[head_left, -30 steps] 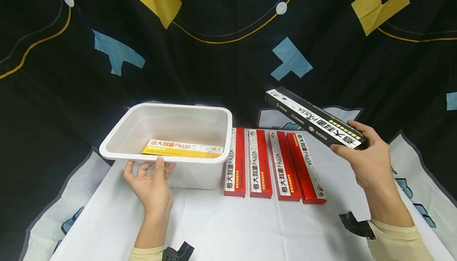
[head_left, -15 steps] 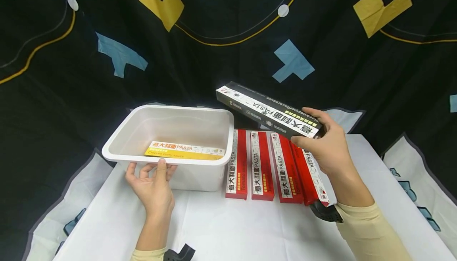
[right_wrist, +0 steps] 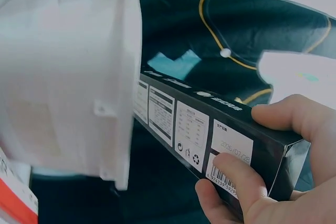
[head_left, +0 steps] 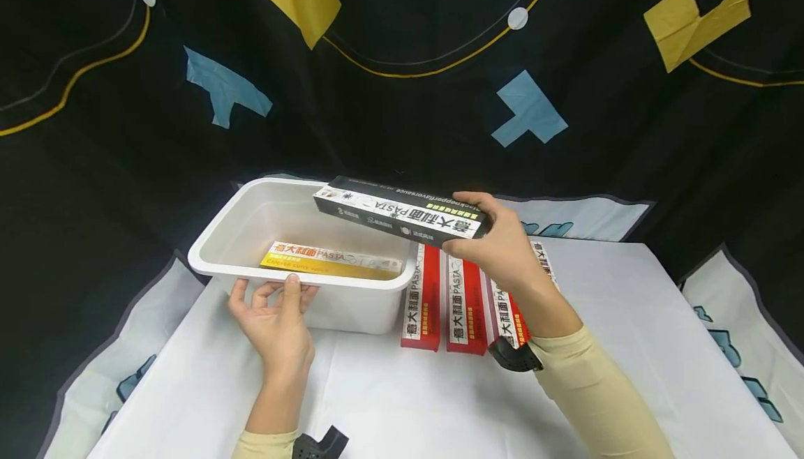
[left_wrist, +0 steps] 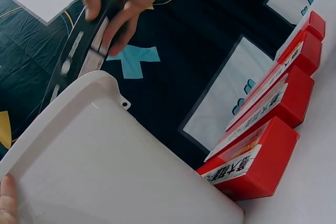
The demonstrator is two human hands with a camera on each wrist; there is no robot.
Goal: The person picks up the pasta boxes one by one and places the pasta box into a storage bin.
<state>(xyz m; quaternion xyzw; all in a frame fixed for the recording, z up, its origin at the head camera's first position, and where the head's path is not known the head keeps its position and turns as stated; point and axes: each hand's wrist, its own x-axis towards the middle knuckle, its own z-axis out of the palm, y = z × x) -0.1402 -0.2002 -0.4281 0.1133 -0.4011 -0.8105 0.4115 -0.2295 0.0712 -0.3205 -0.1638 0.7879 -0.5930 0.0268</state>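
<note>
My right hand (head_left: pixel 499 243) grips one end of a black pasta box (head_left: pixel 396 211). The box is held level over the right part of a white plastic tub (head_left: pixel 354 305), its far end above the opening. In the right wrist view, thumb and fingers press on opposite faces of the black box (right_wrist: pixel 191 124). My left hand (head_left: pixel 276 326) holds the tub's front rim, thumb at the lip and fingers beneath it. Inside the tub lies a yellow-and-white pasta box (head_left: pixel 329 264). Several red pasta boxes (head_left: pixel 427 298) lie to the tub's right, partly hidden by my right arm.
The tub and red boxes stand on a table with a white cloth (head_left: pixel 402 396). A dark curtain (head_left: pixel 402 131) with yellow and blue shapes hangs right behind the table. The red boxes (left_wrist: pixel 273 156) lie close against the tub's side.
My right hand has carried the black pasta box leftward and lower, from above the red boxes to over the tub. My left hand keeps its hold on the rim.
</note>
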